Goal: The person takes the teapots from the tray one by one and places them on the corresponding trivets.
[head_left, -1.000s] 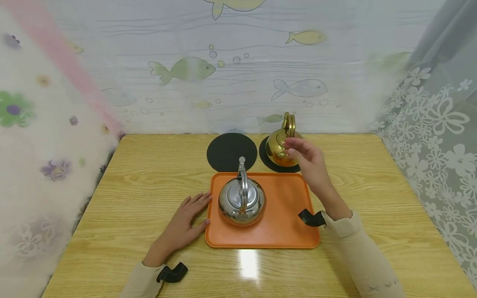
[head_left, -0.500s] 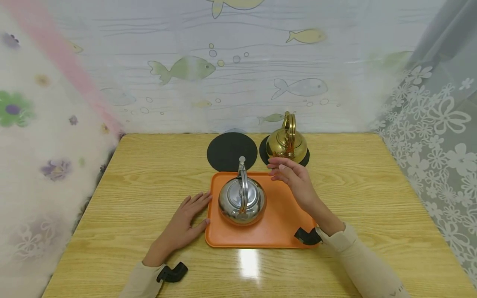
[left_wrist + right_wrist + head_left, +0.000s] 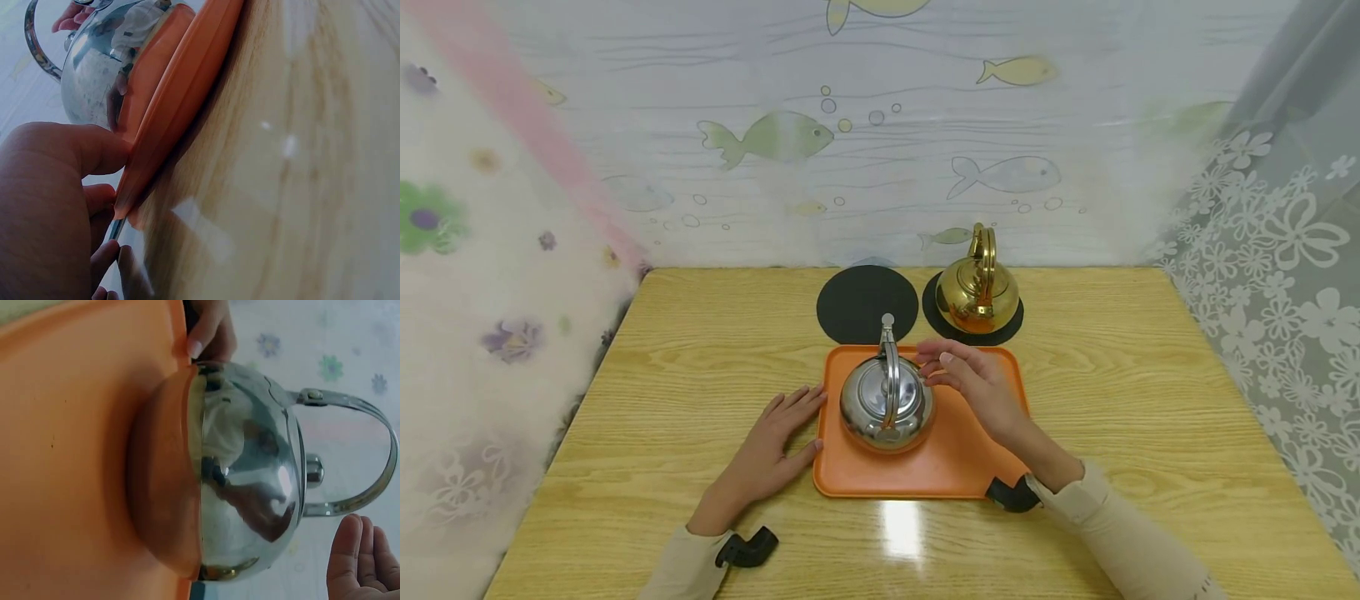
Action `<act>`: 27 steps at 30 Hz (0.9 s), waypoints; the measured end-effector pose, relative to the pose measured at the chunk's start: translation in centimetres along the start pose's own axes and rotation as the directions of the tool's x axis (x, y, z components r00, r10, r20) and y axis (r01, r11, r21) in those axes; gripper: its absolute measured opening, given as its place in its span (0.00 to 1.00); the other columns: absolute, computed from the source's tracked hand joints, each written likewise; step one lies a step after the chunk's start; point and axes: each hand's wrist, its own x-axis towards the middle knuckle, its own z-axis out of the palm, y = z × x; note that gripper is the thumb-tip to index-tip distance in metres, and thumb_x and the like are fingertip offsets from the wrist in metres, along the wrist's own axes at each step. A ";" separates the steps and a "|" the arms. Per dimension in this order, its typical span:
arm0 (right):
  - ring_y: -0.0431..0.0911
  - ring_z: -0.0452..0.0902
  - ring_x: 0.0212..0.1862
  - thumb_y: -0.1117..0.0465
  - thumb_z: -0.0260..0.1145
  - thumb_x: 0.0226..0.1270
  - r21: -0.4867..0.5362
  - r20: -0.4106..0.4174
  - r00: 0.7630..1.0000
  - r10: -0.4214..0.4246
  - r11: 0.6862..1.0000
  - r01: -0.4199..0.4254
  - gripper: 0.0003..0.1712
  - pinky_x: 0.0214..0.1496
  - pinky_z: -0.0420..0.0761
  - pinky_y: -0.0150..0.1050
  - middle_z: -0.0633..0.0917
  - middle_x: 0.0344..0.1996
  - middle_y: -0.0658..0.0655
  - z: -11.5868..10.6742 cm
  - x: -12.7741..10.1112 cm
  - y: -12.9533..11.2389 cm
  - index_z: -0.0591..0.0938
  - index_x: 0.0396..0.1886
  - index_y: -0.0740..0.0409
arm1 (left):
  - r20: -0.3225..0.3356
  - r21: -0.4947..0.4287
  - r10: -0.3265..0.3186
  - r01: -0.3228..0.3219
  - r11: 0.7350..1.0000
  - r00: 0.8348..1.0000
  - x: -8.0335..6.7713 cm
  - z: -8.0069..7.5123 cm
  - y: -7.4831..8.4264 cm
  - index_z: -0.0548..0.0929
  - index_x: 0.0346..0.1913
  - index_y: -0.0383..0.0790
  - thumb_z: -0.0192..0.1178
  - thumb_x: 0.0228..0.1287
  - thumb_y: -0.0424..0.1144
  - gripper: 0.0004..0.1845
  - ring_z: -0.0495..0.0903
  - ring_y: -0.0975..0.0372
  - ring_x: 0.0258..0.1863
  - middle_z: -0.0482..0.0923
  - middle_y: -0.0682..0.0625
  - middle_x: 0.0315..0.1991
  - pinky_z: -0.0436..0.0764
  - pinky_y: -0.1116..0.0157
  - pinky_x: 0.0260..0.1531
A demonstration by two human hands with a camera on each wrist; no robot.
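A silver kettle (image 3: 868,429) stands on the left half of an orange tray (image 3: 970,467), its spout toward the back. My left hand (image 3: 767,454) lies with spread, straight fingers against the tray's left edge; the left wrist view shows thumb and fingertips at the rim (image 3: 181,81). Over the tray, just right of the silver kettle, hovers my right hand (image 3: 981,387), fingers relaxed and holding nothing. In the right wrist view its fingertips (image 3: 353,534) are close to the kettle's arched handle (image 3: 375,419).
Behind the tray lie two black round mats, the left mat (image 3: 867,304) bare. A gold kettle (image 3: 973,304) stands on the right mat (image 3: 931,312). The wooden table (image 3: 700,333) meets a fish-printed curtain (image 3: 775,192) at its back edge.
My right hand has moved away from the gold kettle, toward me and left, to beside the silver kettle. The left hand and both kettles have stayed in place.
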 end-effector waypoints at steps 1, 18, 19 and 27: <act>0.47 0.82 0.50 0.61 0.50 0.82 0.006 0.007 1.000 0.003 1.000 -0.003 0.24 0.55 0.84 0.35 0.84 0.53 0.64 0.2 -0.1 0.0 0.74 0.62 0.80 | 0.001 -0.002 -0.002 0.002 1.000 1.000 0.0 0.0 0.0 0.70 0.76 0.45 0.64 0.69 0.47 0.34 0.62 0.50 0.77 0.67 0.50 0.75 0.53 0.40 0.75; 0.42 0.82 0.49 0.62 0.44 0.81 0.077 0.108 0.994 0.034 0.996 -0.043 0.28 0.56 0.85 0.38 0.83 0.50 0.60 2.4 -0.1 -0.2 0.70 0.65 0.83 | 0.006 0.005 -0.005 0.005 1.000 1.000 0.0 -0.1 0.1 0.70 0.76 0.45 0.64 0.69 0.47 0.34 0.62 0.50 0.77 0.67 0.51 0.76 0.53 0.40 0.75; 0.42 0.82 0.49 0.62 0.45 0.81 0.078 0.112 0.993 0.035 0.996 -0.044 0.28 0.56 0.85 0.38 0.83 0.51 0.62 2.5 -0.1 -0.2 0.70 0.65 0.83 | 0.006 0.004 -0.005 0.005 1.000 1.000 0.0 -0.1 0.1 0.70 0.76 0.45 0.64 0.69 0.47 0.34 0.62 0.50 0.77 0.67 0.51 0.76 0.53 0.41 0.75; 0.43 0.82 0.51 0.61 0.50 0.81 0.131 0.137 0.987 0.088 0.986 -0.106 0.27 0.57 0.84 0.37 0.85 0.54 0.63 3.2 0.0 -0.8 0.69 0.67 0.80 | 0.002 0.003 0.004 -0.004 1.000 1.000 0.0 -0.1 0.0 0.70 0.76 0.45 0.64 0.69 0.47 0.34 0.62 0.50 0.77 0.67 0.51 0.76 0.53 0.40 0.75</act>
